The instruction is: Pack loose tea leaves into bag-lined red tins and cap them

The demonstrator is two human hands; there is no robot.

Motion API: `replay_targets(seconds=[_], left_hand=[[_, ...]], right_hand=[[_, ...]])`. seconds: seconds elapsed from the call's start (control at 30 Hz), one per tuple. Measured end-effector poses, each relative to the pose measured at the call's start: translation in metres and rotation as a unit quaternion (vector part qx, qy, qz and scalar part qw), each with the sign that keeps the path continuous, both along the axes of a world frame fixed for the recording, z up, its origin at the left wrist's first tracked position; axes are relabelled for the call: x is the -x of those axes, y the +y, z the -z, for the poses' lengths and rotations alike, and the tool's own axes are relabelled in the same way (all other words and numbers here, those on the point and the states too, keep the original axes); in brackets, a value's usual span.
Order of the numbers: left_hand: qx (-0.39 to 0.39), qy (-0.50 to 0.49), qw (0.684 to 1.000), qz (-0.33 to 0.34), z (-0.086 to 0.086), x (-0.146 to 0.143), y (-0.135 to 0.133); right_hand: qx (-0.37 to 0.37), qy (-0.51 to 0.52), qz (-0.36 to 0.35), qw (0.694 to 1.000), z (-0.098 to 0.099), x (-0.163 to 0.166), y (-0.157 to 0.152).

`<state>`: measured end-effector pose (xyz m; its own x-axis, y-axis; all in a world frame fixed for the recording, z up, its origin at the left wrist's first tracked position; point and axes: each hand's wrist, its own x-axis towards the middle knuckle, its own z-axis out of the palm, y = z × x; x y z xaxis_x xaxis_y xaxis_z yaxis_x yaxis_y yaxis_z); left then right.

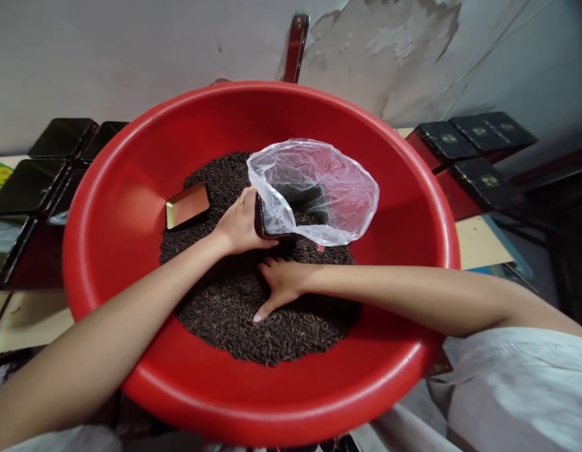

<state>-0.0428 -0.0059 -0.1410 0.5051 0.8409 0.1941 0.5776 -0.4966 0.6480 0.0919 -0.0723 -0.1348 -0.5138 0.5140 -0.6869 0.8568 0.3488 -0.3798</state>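
A large red basin (404,207) holds a broad heap of loose dark tea leaves (281,342). My left hand (241,221) is closed around the side of a dark tin (260,216), which stands over the heap. Lining the tin is a clear plastic bag (350,188), its wide mouth flared out above the rim; some leaves show inside. Just in front of the tin, my right hand (285,281) lies palm down on the leaves, thumb and fingers apart, some fingertips sunk in them. A tin lid (189,206), inner side up, rests on the heap left of my left hand.
Several dark tins (29,185) stand left of the basin, one with plastic showing in it (8,235). More closed tins (483,182) are grouped at the right. Behind the basin, a dark red wooden post (296,49) leans by the peeling wall (389,44).
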Motion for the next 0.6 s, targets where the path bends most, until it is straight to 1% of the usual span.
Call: replay_targets(seconds=[0.1,0.13,0.17,0.23,0.3,0.33,0.47,0.6], left_hand=[[-0.003,0.007,1.000,-0.004,0.000,0.000,0.000],[-0.005,0.009,1.000,-0.006,0.000,0.000,0.000],[-0.007,0.011,1.000,-0.007,0.000,0.000,0.000],[-0.007,0.015,1.000,-0.011,-0.001,0.000,0.000],[-0.003,0.015,1.000,-0.012,-0.001,0.000,0.000],[-0.001,0.014,1.000,-0.011,-0.001,0.000,0.000],[0.004,0.004,1.000,-0.007,-0.001,0.001,0.000],[0.008,0.016,1.000,-0.011,-0.002,0.002,-0.001]], right_hand=[[0.051,0.006,0.030,0.998,0.004,-0.001,-0.002],[0.053,0.013,0.033,0.998,0.007,0.000,-0.004],[0.043,0.021,0.036,0.998,0.010,0.001,-0.006],[-0.001,0.037,0.052,0.998,0.016,0.003,-0.012],[-0.037,0.059,0.091,0.993,0.020,0.005,-0.018],[-0.040,0.073,0.117,0.990,0.022,0.006,-0.021],[-0.005,0.125,0.208,0.970,0.027,0.007,-0.026],[0.069,0.171,0.271,0.945,0.030,0.006,-0.020]])
